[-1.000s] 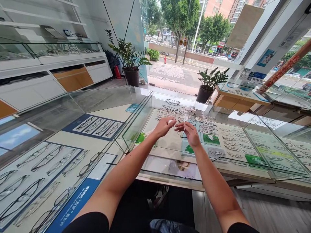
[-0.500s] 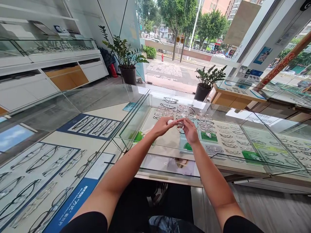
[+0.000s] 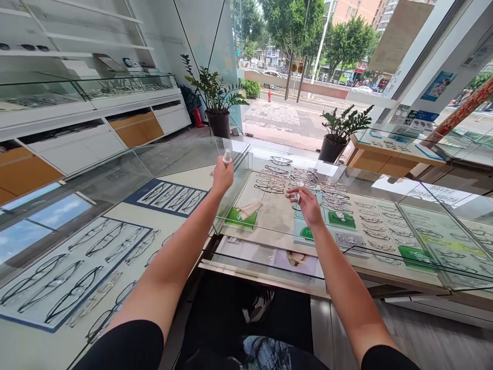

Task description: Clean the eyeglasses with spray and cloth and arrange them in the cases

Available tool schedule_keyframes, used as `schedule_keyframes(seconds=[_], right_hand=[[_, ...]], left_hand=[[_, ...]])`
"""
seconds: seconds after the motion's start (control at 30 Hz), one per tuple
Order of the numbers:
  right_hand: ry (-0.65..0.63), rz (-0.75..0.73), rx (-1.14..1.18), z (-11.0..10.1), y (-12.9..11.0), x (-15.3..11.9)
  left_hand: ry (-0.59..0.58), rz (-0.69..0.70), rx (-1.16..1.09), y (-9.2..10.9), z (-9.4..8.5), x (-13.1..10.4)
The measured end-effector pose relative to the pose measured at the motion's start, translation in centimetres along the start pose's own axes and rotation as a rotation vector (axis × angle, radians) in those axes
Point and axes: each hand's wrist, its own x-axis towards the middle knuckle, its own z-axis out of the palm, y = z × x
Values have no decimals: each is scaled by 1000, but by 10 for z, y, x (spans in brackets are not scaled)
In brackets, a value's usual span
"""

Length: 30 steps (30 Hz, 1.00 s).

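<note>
My left hand [image 3: 222, 177] is closed around a small spray bottle [image 3: 227, 156], held upright near the left end of the glass counter; only its white collar and pale top show above the fist. Over the counter's middle, my right hand [image 3: 309, 206] pinches a thin pair of glasses [image 3: 296, 197] by the fingertips. Their fine outline blends with the frames behind. Rows of eyeglasses [image 3: 270, 185] lie under the glass beyond my hands. A folded beige cloth [image 3: 250, 208] rests on a green card [image 3: 239, 218] between my forearms.
The glass showcase has hard edges along its front [image 3: 265, 271]. To the left, more eyeglasses lie on a blue-edged tray [image 3: 57, 324]. Potted plants [image 3: 219, 125] stand by the glass front. A white cabinet [image 3: 73, 149] with glass display tops runs along the left wall.
My hands have parted. The left one has moved left and up with the spray bottle, while the right stays over the counter holding the glasses. The view has shifted slightly left.
</note>
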Motion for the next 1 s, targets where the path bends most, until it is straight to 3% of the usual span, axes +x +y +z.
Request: schedule_keyframes(seconds=[0.13,0.23,0.33,0.53,1.0], right_hand=[[-14,11,14,-1,3,1],[-19,23,-2,-3,5,2],[-21,19,-34,-5,7,4],[-7,0,-54,-8,10,5],[-22,14,-27,-9,19,9]], left_hand=[[7,-133,200,-37,-52,19],[29,-168,273,-64,-88,16],[77,-197,305,-83,-109,9],[157,-292,342,-97,-109,12],[236,-322,349,-106,-102,22]])
